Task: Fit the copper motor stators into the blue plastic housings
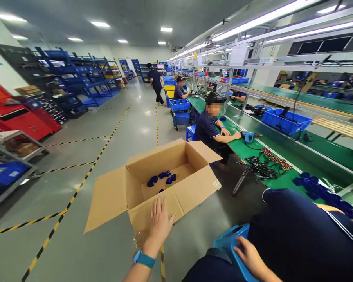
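An open cardboard box (194, 196) stands in front of me with its flaps folded out. Several small dark blue parts (169, 180) lie scattered on its bottom; I cannot make out their exact kind. My left hand (160, 221), with a teal watch on the wrist, rests flat on the near flap, fingers stretched out. Low on the right, my right hand (249, 254) is beside a blue plastic stool or bin (231, 237), its fingers loosely bent and apart with nothing visible in them. Whether it touches the blue plastic is unclear.
Close on my right, a co-worker in a dark shirt (299, 235) bends by the green workbench (282, 182). Another sits farther along, a hand at a blue tool (247, 136). Black cables (261, 166) and dark blue parts (323, 192) lie on the bench. Yellow-black tape (96, 162) marks the floor.
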A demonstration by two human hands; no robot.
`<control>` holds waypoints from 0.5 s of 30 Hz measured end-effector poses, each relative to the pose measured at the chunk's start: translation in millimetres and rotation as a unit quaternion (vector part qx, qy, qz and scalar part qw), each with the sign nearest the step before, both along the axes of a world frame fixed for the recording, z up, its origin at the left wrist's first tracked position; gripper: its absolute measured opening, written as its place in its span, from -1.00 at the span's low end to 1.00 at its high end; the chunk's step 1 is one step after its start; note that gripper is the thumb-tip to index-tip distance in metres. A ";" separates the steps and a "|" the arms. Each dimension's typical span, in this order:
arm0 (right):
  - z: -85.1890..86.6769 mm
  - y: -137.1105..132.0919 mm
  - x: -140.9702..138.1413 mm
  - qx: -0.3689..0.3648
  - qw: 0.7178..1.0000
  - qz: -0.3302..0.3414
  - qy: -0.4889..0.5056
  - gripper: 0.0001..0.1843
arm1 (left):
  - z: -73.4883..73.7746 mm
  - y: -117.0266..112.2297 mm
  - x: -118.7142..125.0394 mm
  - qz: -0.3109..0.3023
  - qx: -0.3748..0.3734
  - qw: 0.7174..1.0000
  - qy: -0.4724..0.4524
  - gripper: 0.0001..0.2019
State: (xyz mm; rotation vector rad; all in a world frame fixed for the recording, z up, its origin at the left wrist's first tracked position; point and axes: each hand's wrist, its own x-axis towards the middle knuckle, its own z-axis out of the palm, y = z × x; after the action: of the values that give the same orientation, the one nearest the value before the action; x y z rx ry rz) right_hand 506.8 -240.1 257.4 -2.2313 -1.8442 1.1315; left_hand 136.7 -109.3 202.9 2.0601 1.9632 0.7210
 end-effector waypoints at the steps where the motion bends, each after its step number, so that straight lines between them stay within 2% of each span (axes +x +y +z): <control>1: -5.3 30.8 -9.9 0.061 0.998 -0.001 0.003 -0.67 | -0.7 16.4 -9.5 0.010 -0.019 0.999 0.033 -0.28; 2: -7.4 65.1 -21.0 0.123 0.992 0.007 0.016 -0.64 | -2.8 30.3 -19.6 0.011 -0.047 0.997 0.059 -0.24; 4: -2.9 139.1 -47.2 0.215 0.973 0.049 0.063 -0.59 | -10.9 49.4 -38.6 -0.010 -0.115 0.989 0.097 -0.31; 6: 7.7 214.0 -77.9 0.254 0.956 0.109 0.098 -0.62 | -21.9 56.8 -52.8 -0.039 -0.168 0.978 0.121 -0.49; 8: 16.2 285.9 -110.2 0.263 0.939 0.182 0.127 -0.63 | -32.5 54.9 -60.6 -0.056 -0.192 0.971 0.134 -0.65; 10: 14.9 351.9 -142.7 0.232 0.929 0.267 0.105 -0.63 | -38.5 49.3 -63.8 -0.057 -0.211 0.967 0.131 -0.72; 11: 8.9 381.6 -159.0 0.197 0.927 0.310 0.069 -0.59 | -38.8 47.2 -64.8 -0.054 -0.226 0.965 0.120 -0.72; 13: -15.1 431.1 -192.1 0.100 0.912 0.397 -0.031 -0.46 | -34.5 48.6 -68.1 -0.057 -0.279 0.956 0.064 -0.78; 15: -53.3 464.0 -224.9 0.009 0.872 0.476 -0.115 -0.31 | -28.4 60.7 -74.4 -0.074 -0.364 0.928 -0.043 -0.83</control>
State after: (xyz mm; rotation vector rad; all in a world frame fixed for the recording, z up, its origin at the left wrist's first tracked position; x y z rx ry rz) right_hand 281.9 223.9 204.1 -1.4170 -3.1760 0.8751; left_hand 62.3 -48.6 174.5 1.6453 1.6467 0.0169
